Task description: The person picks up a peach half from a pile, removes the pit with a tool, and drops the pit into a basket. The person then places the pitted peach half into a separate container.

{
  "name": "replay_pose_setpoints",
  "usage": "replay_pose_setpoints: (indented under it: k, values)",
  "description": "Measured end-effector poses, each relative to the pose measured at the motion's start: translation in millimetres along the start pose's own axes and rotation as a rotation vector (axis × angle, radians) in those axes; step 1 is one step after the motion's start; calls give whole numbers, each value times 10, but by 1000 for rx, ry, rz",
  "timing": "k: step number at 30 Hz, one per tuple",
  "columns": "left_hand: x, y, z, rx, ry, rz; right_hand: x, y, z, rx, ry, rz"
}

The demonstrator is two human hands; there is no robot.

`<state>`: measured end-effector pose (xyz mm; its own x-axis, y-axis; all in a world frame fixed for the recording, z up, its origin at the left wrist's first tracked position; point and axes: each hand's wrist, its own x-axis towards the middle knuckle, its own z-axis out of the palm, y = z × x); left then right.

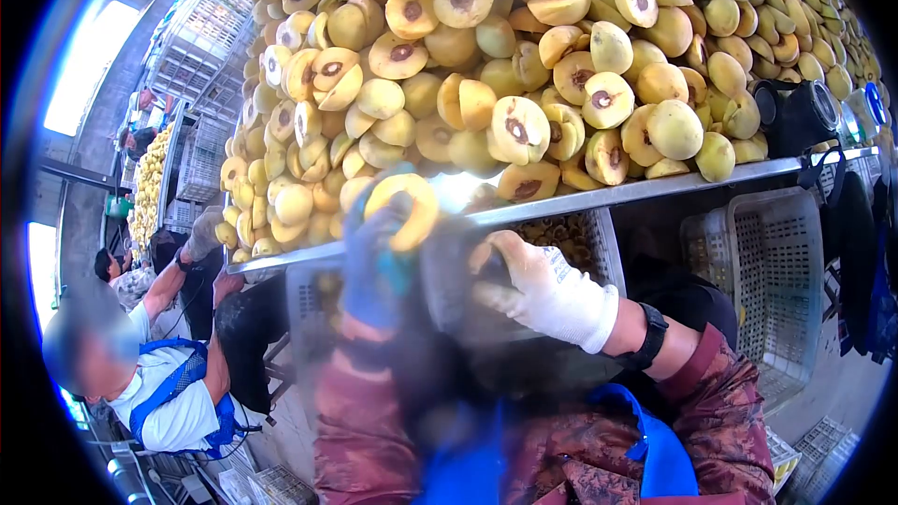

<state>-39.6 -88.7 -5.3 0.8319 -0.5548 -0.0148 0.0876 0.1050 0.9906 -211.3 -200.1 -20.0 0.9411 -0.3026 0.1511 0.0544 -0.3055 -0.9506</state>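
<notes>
My left hand (367,266), in a blue glove and smeared by motion, grips a yellow peach half (423,210) with a hollowed centre above the table's metal edge. Beside it is my right hand (552,295) in a white glove, fingers and thumb curled at a dark, blurred object (451,266); I cannot tell what that object is. Just beyond both hands rises a large heap of halved peaches (472,103), many with brown pits or pit hollows facing up.
The metal table rim (655,185) runs in front of me. Beneath it stands a plastic crate (606,248) with small brown pieces, and another crate (781,271) stands to the right. A black device (800,117) sits on the right corner. A co-worker (178,393) sits at left.
</notes>
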Motion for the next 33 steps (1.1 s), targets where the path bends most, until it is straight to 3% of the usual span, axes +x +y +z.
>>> replay_pose_setpoints:
  k: [1, 2, 4, 5, 7, 8, 11, 14, 17, 19, 22, 30, 33]
  values:
    - [-94, -26, 86, -224, 11, -95, 9, 9, 17, -23, 18, -3]
    - [-155, -53, 137, -260, -7, -173, 16, 34, 39, -48, 37, -5]
    - [-297, -80, 345, -406, -61, -182, 11, 41, 26, -97, 28, 44]
    - [-300, -100, 338, -285, -120, -196, 14, 19, -3, -119, -2, 94]
    - [-299, -167, 373, 5, -145, -17, 7, 18, -6, -148, -11, 143]
    - [-296, -145, 454, -184, -80, -103, 7, 32, 1, -158, 12, 142]
    - [-316, -167, 476, -186, -109, -20, 17, 34, 1, -176, 54, 153]
    - [-353, -195, 438, 338, -119, 323, 39, 15, 5, -187, 49, 175]
    - [-377, -294, 425, -134, -65, 56, 34, 43, 45, -208, 47, 163]
    - [-375, -285, 394, 232, -89, 244, 26, 60, 66, -214, 53, 139]
    - [-399, -245, 401, 496, -101, 367, 10, 91, 101, -202, 48, 113]
    - [-411, -227, 419, 554, -157, 467, -86, 96, 137, -114, 13, 126]
    - [-395, -235, 385, 500, -171, 440, -83, 178, 163, -147, -94, 138]
